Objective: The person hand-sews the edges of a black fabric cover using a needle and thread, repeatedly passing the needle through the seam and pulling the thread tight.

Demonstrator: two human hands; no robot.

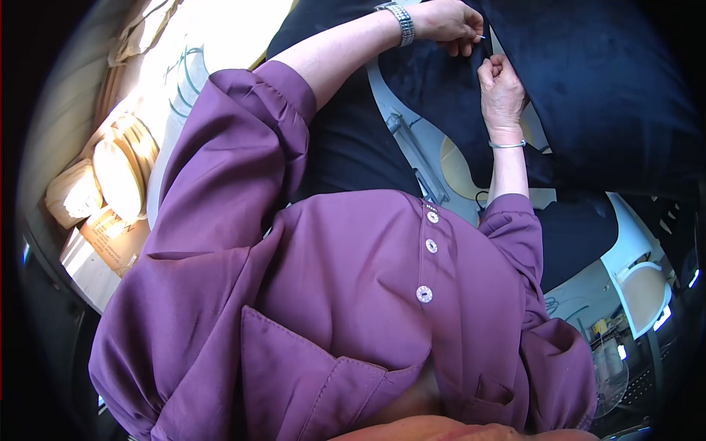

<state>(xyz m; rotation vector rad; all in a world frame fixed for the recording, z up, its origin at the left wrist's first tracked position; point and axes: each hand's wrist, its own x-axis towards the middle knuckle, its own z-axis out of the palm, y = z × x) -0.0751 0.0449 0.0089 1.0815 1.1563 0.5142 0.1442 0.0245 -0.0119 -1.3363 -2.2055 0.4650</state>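
Observation:
Dark blue fabric (603,88) spreads across the top of the view. My left hand (450,20), with a metal watch at the wrist, is at its edge, thumb and finger pinched on a small thin pale item (482,37), too small to name. Just below and to the right, my right hand (503,92) has its fingers curled closed beside a fold in the fabric. Whatever it may hold is hidden by the fingers. The two hands are close together but apart.
Below the fabric lies a pale machine-like surface (412,136) with a metal part. A cardboard box (114,239) and rounded tan bundles (118,176) stand at the left. At the lower right is a white-framed chair-like object (641,294).

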